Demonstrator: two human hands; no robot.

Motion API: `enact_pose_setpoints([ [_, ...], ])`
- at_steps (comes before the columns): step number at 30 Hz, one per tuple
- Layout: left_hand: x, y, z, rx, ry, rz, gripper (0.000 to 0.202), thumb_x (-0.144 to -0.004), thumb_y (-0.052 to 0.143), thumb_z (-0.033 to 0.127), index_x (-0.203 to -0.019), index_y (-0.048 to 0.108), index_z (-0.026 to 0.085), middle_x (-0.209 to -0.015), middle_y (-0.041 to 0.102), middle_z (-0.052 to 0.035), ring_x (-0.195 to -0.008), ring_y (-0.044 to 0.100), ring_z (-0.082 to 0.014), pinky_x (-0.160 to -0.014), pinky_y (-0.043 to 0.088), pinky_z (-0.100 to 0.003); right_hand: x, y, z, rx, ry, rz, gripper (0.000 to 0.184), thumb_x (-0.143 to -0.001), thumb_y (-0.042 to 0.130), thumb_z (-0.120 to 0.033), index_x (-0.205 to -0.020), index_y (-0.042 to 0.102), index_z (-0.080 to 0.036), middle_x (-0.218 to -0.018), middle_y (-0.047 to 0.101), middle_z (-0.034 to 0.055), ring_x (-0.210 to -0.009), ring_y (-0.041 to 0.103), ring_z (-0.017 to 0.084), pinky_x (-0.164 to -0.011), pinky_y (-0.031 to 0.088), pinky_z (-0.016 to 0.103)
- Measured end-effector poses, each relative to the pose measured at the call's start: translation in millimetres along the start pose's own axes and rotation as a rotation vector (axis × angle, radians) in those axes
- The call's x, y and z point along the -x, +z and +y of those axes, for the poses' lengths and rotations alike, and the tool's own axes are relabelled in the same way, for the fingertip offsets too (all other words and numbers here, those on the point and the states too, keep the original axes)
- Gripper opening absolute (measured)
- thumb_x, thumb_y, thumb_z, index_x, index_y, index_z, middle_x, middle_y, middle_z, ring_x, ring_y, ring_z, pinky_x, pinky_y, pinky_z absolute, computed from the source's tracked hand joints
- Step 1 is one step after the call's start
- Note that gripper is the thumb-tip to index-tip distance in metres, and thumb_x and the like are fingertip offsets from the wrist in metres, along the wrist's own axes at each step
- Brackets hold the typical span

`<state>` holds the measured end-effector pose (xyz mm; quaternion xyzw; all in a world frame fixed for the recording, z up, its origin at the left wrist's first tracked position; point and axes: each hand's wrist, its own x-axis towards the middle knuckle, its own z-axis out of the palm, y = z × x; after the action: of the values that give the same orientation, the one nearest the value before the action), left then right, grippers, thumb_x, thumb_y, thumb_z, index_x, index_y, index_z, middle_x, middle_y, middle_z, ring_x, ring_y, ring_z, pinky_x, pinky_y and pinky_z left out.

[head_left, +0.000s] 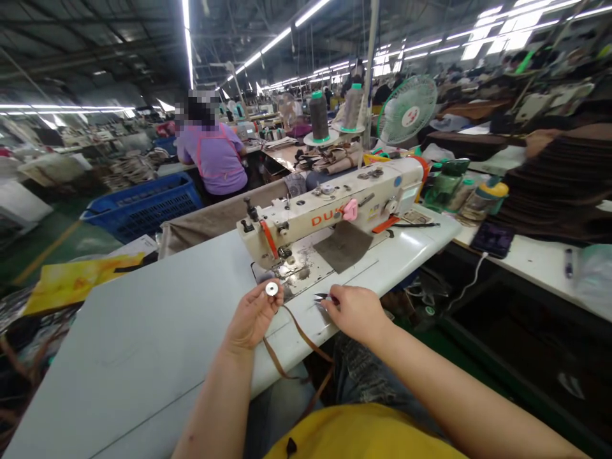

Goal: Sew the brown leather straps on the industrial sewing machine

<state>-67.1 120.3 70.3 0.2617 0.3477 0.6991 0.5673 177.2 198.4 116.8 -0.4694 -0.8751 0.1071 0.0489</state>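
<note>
Between the fingertips of my left hand (254, 313) is a small round metal bobbin (271, 289), its flat face with a dark centre hole turned toward me. My right hand (357, 312) is closed around a pair of thread snips (323, 297), whose pointed blades stick out to the left over the table edge. Just behind both hands stands a white sewing machine (329, 210); its needle area is close to the bobbin. A brown strap (301, 335) hangs in loops from near my left hand over the front edge. A dark fabric piece (344, 245) lies on the machine bed.
The white sewing table (157, 325) extends to the left. Thread cones (319, 118) and a green fan (410, 109) stand behind the machine. At right are a phone (492, 238), jars and stacked dark pieces (564, 172). A person in purple (217, 156) sits beyond a blue crate (143, 204).
</note>
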Motion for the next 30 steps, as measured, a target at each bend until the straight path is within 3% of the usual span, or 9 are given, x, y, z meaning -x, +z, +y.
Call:
enact_pose_setpoints([
  [6, -0.9, -0.3, -0.4, -0.026, 0.018, 0.018, 0.043, -0.079, 0.092, 0.033, -0.115, 0.079, 0.013, -0.103, 0.08, -0.0119, -0.094, 0.072, -0.0178, -0.088, 0.059, -0.026, 3.3, -1.8, -0.3, 0.021, -0.04, 0.046, 0.03, -0.103, 0.054, -0.043, -0.098, 0.071, -0.019, -0.096, 0.078, 0.0107, -0.09, 0.073, 0.027, -0.074, 0.042, 0.033],
  [12, 0.7, 0.3, -0.2, -0.03, 0.002, 0.061, 0.048, -0.072, 0.096, 0.035, -0.112, 0.081, 0.012, -0.099, 0.081, -0.0121, -0.091, 0.073, -0.0179, -0.084, 0.062, -0.023, 1.8, 0.3, 3.0, 0.019, -0.033, 0.044, 0.031, -0.103, 0.053, -0.042, -0.102, 0.071, -0.016, -0.095, 0.078, 0.0141, -0.093, 0.074, 0.029, -0.078, 0.046, 0.034],
  [19, 1.1, -20.1, -5.2, -0.1, -0.07, 0.149, 0.05, -0.064, 0.1, 0.033, -0.107, 0.083, 0.014, -0.094, 0.082, -0.0108, -0.085, 0.075, -0.0194, -0.082, 0.066, -0.022, -5.6, 14.5, -2.5, 0.026, -0.058, 0.022, 0.033, -0.102, 0.056, -0.046, -0.104, 0.071, -0.017, -0.099, 0.079, 0.0118, -0.093, 0.075, 0.029, -0.079, 0.052, 0.035],
  [26, 4.2, -26.6, -6.6, -0.188, -0.148, 0.135, 0.048, -0.056, 0.102, 0.033, -0.097, 0.085, 0.015, -0.089, 0.083, -0.0128, -0.084, 0.078, -0.024, -0.082, 0.067, -0.025, -7.6, 12.0, 16.6, 0.005, 0.039, 0.069, 0.036, -0.105, 0.053, -0.043, -0.101, 0.072, -0.014, -0.096, 0.079, 0.0158, -0.093, 0.076, 0.03, -0.079, 0.054, 0.035],
  [30, 3.1, -25.1, -7.8, -0.208, -0.182, 0.155, 0.05, -0.051, 0.104, 0.033, -0.094, 0.086, 0.015, -0.087, 0.083, -0.014, -0.084, 0.078, -0.0254, -0.081, 0.067, -0.025, -3.1, 6.2, 24.2, -0.006, 0.057, 0.095, 0.036, -0.105, 0.05, -0.045, -0.1, 0.072, -0.016, -0.097, 0.079, 0.0137, -0.092, 0.076, 0.03, -0.079, 0.054, 0.035],
])
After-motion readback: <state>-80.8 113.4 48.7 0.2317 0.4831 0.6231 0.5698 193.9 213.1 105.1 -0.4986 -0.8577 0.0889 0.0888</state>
